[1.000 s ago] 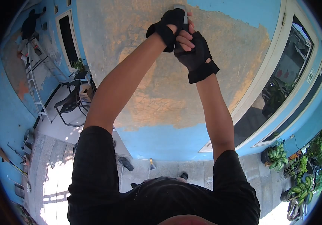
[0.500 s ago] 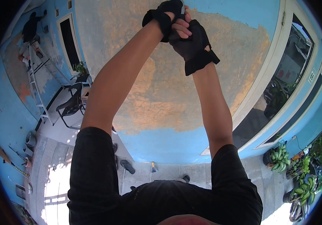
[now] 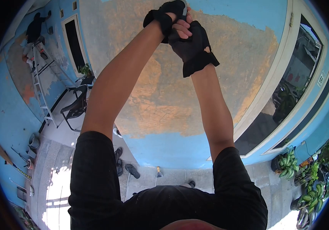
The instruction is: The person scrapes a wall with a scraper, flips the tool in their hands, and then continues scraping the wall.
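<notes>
Both my hands are raised close together at the upper part of a wall (image 3: 164,88) with patchy blue paint and bare grey-orange plaster. My left hand (image 3: 172,13), in a black fingerless glove, is closed near the top edge of the view. Just below and to its right, my right hand (image 3: 191,40), gloved alike, has its fingers curled in against the left one. A small grey edge of something shows between them. Its kind is hidden by the gloves.
A person (image 3: 36,28) works at the far left wall on a metal stepladder (image 3: 40,88). Nearby stands a black chair (image 3: 76,107). Sandals (image 3: 132,171) and a yellow-handled scraper (image 3: 159,171) lie on the floor. Potted plants (image 3: 287,165) line the right, beside a window (image 3: 295,76).
My hands have shifted slightly left, still together, the right forearm moving a little more. The whole view has turned slightly, so the ladder and chair appear further right.
</notes>
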Demonstrator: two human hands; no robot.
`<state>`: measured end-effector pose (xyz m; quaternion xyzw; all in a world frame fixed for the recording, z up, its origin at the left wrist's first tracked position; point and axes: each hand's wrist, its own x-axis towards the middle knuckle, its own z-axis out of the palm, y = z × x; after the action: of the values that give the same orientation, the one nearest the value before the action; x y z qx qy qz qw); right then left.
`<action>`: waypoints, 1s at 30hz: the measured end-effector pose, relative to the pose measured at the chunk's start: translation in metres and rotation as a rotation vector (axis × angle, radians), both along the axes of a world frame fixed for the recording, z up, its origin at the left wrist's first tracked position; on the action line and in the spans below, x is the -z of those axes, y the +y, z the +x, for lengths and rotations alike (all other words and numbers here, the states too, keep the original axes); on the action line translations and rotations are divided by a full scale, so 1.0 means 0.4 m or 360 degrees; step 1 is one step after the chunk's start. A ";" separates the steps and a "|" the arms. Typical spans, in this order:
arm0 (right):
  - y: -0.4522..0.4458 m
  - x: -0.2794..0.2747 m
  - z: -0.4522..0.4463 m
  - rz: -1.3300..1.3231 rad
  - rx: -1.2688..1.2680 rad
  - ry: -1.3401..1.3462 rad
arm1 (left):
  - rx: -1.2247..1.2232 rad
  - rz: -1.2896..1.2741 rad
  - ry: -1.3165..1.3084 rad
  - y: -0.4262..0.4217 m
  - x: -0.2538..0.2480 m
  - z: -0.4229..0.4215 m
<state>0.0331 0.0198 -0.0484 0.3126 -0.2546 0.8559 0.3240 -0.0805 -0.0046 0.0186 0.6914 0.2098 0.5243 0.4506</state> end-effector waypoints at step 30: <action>0.018 0.000 0.004 0.0181 0.0224 -0.0033 | -0.1076 0.0279 0.0482 0.126 -0.009 0.019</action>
<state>0.0348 0.0272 -0.0486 0.3030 -0.3274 0.8184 0.3622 -0.0729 0.0459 0.0222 0.6888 0.4445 0.5513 0.1553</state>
